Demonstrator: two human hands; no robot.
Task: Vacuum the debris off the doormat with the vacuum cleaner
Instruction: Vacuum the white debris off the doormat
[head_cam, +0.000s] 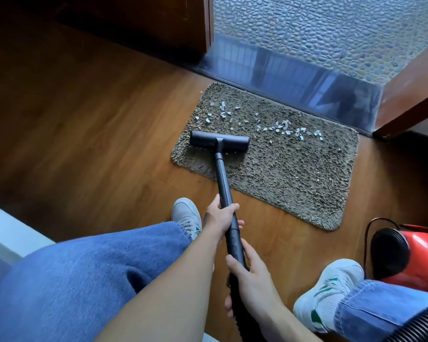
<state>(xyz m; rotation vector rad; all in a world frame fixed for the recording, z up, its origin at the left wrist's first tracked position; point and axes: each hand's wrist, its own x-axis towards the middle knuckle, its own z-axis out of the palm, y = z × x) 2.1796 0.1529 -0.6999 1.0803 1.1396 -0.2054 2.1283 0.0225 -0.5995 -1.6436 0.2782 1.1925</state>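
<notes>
A shaggy brown doormat (282, 169) lies on the wood floor before an open doorway. Small white debris (279, 127) is scattered in a band across its far half. The black vacuum head (219, 140) rests flat on the mat's near-left part, just short of the debris. Its black wand (223, 183) runs back toward me. My left hand (219, 215) grips the wand midway. My right hand (250, 275) grips the wand's lower end where the hose joins.
The red vacuum cleaner body (410, 253) stands on the floor at right, its ribbed hose (415, 327) curling into the lower right corner. My two sneakers (187, 215) stand near the mat's front edge. A metal threshold (294, 77) and wooden door frames border the doorway. A white object sits at left.
</notes>
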